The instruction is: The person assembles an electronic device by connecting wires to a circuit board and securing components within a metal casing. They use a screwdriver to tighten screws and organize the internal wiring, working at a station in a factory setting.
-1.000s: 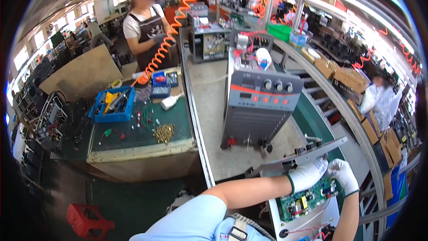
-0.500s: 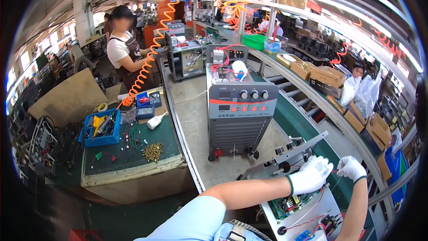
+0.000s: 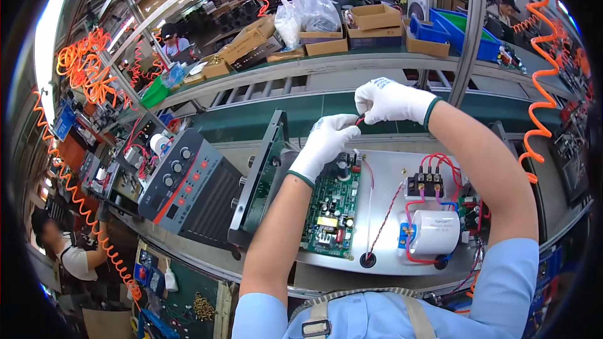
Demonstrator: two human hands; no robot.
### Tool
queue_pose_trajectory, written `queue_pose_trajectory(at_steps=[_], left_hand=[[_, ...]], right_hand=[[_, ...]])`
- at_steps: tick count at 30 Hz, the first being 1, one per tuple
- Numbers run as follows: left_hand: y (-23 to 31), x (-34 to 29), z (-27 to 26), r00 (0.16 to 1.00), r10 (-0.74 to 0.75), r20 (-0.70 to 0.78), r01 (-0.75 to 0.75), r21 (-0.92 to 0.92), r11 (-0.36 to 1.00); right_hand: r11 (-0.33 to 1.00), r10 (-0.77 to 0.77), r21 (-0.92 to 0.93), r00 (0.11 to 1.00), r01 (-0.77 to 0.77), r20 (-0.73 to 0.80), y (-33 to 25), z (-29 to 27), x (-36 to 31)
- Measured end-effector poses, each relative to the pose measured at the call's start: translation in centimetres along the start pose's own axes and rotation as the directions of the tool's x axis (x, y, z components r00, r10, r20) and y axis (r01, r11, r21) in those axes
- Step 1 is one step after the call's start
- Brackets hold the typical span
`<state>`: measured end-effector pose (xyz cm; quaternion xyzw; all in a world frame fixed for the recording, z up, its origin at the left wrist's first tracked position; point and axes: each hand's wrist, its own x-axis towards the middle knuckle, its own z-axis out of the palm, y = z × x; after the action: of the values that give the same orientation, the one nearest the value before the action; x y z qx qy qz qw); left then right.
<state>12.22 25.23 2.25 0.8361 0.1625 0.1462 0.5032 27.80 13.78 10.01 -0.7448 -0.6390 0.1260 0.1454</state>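
Note:
Both hands wear white gloves with green cuffs. My left hand (image 3: 325, 144) is closed, its fingertips pinched on a short red and black wire (image 3: 360, 120) above the far edge of a silver metal chassis (image 3: 386, 213). My right hand (image 3: 394, 102) is closed too, gripping the wire's other side just right of the left fingertips. Beneath the left hand lies a green circuit board (image 3: 333, 213) fixed on the chassis. Upright at the chassis' left end stands a front panel (image 3: 259, 179) with knobs. A white capacitor (image 3: 436, 232) and a black terminal block (image 3: 425, 185) sit on the right half.
A grey-black machine (image 3: 188, 182) with knobs stands to the left. Beyond the green belt (image 3: 301, 116), a shelf holds cardboard boxes (image 3: 375, 17) and blue bins (image 3: 461, 31). Orange coiled hoses (image 3: 541, 69) hang at both sides. A co-worker (image 3: 72, 251) stands at the far left.
My view has swung right, so the chassis now lies in front of me and the machine has shifted left. The hands have come together at the wire, the right one now higher.

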Motion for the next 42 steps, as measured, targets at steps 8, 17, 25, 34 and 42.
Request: queue_pose_trajectory(at_steps=[8,17,25,34,42], left_hand=[[-3.1,1.0,-2.1,0.965,-0.168,-0.201,0.177,0.025,0.984],[-2.5,0.5,-1.8,1.000,0.003,-0.004,-0.001,0.377,0.926],[-2.0,0.3,-2.5,0.990,-0.092,-0.109,0.124,0.327,0.937],[-0.6,0.1,-2.1,0.977,-0.207,-0.057,0.198,0.610,0.767],[0.5,0.9,-1.9,0.928,-0.243,0.281,0.052,0.549,0.834]], right_hand=[[0.973,0.197,-0.172,0.945,-0.156,0.260,1.2,2.5,1.3],[0.930,0.291,-0.336,0.858,-0.150,0.422,-2.5,5.4,-1.4],[0.911,0.231,-0.399,0.931,-0.104,0.284,-0.7,3.8,-1.7],[0.900,0.370,-0.423,0.692,-0.102,0.620,-3.4,4.5,-3.3],[0.844,0.316,-0.523,0.898,-0.119,0.306,-3.0,4.1,-4.4]])
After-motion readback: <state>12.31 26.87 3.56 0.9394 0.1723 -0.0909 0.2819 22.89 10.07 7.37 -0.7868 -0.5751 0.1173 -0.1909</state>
